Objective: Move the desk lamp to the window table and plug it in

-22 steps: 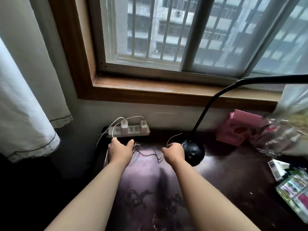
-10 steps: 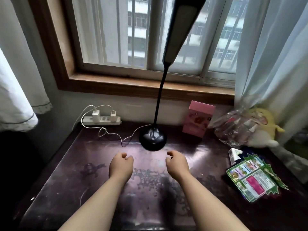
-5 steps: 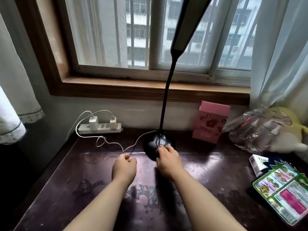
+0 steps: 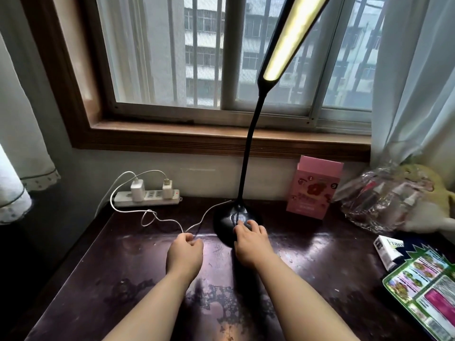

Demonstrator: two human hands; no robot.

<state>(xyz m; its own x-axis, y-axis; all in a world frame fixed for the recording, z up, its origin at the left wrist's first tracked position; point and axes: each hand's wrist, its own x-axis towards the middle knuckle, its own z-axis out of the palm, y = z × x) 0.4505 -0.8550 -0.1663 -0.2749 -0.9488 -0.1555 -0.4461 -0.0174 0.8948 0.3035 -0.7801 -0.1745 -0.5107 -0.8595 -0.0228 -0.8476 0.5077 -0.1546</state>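
Observation:
The black desk lamp (image 4: 248, 148) stands upright on the dark window table (image 4: 118, 279), its round base (image 4: 225, 221) near the back middle. Its long head (image 4: 286, 43) glows yellow-white. A thin white cable (image 4: 157, 217) runs from the base in loops to a plug in the white power strip (image 4: 147, 196) at the back left. My right hand (image 4: 250, 238) rests with spread fingers on the front of the base, fingertips at its lit touch spot. My left hand (image 4: 184, 251) lies curled on the table beside the base, fingers closed at the cable.
A pink carton (image 4: 314, 188) stands right of the lamp. Further right lie a crinkled clear bag (image 4: 380, 198) over a yellow plush toy, a small white box (image 4: 389, 249) and green printed packets (image 4: 426, 291). Curtains (image 4: 413, 77) hang at both sides of the window.
The lamp head has lit up. My right hand's fingers stay on the base; my left hand stays closed by the cable. The view has moved slightly closer.

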